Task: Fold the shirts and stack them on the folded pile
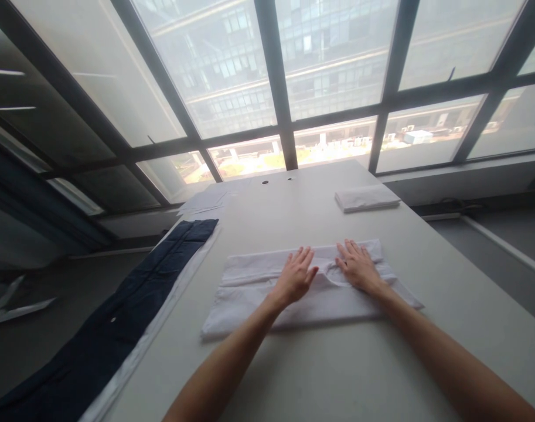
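white cloth [245,305] lies folded under flattened left hand [294,275] and right hand [357,266].

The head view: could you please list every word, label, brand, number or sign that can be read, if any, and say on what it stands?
No text can be read.
White cloth under the left hand and right hand: no lettering visible.
Folded white cloth farther back: none visible.
Dark garment: one pale spot, too small to tell if it bears writing.
Building outside: too hazy for reading.
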`<action>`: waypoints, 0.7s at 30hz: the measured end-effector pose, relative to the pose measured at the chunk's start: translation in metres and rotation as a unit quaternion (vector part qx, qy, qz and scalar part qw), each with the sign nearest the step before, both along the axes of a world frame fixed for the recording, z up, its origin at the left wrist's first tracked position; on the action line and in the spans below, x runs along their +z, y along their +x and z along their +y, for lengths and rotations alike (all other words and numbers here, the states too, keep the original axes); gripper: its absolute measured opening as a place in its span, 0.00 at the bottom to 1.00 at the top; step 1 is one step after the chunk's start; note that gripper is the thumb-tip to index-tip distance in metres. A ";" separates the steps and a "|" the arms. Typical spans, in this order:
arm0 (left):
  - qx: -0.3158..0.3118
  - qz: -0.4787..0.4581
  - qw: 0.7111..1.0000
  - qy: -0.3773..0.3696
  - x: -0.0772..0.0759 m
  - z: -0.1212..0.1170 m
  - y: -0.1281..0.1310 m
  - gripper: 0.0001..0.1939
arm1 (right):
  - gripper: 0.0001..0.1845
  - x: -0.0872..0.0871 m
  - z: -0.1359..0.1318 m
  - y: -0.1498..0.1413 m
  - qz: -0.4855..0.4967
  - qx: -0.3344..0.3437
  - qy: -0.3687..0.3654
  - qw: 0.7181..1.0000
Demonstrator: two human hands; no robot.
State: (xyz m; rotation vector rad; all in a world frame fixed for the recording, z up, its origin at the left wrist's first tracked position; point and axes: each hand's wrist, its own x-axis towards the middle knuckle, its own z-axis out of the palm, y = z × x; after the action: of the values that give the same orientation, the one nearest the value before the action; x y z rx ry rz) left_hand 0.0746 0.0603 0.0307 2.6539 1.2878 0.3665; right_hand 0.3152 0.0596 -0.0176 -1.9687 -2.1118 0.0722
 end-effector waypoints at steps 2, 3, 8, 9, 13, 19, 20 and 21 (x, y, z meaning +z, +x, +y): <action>-0.032 -0.002 0.999 -0.012 -0.011 -0.005 0.015 0.27 | 0.31 0.001 0.000 -0.001 0.002 -0.001 0.000 1.000; -0.038 -0.002 0.999 -0.015 -0.016 -0.006 0.019 0.26 | 0.31 0.001 0.000 -0.001 0.003 -0.001 -0.001 1.000; -0.041 -0.086 0.995 -0.012 -0.031 -0.003 0.016 0.20 | 0.31 0.002 -0.001 -0.002 0.005 -0.006 -0.001 1.000; -0.038 -0.120 0.992 -0.012 -0.031 -0.002 0.015 0.18 | 0.31 0.003 -0.001 -0.002 0.005 -0.007 0.000 1.000; -0.020 -0.218 0.976 -0.011 -0.027 0.000 0.013 0.08 | 0.31 0.006 -0.003 -0.003 0.010 -0.006 0.010 1.000; -0.011 -0.232 0.972 -0.017 -0.026 -0.002 0.013 0.06 | 0.30 0.007 -0.003 -0.003 0.017 -0.005 0.016 1.000; -0.009 -0.230 0.973 -0.021 -0.025 -0.002 0.013 0.06 | 0.30 0.007 -0.004 -0.003 0.019 -0.004 0.018 1.000; -0.005 -0.225 0.974 -0.025 -0.024 -0.002 0.013 0.06 | 0.29 0.007 -0.004 -0.003 0.020 -0.003 0.021 1.000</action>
State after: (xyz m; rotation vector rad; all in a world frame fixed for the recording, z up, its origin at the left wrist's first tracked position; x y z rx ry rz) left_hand 0.0873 0.0578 0.0063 2.3420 1.1164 0.8620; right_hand 0.3127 0.0558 -0.0105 -1.9348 -2.0654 0.0650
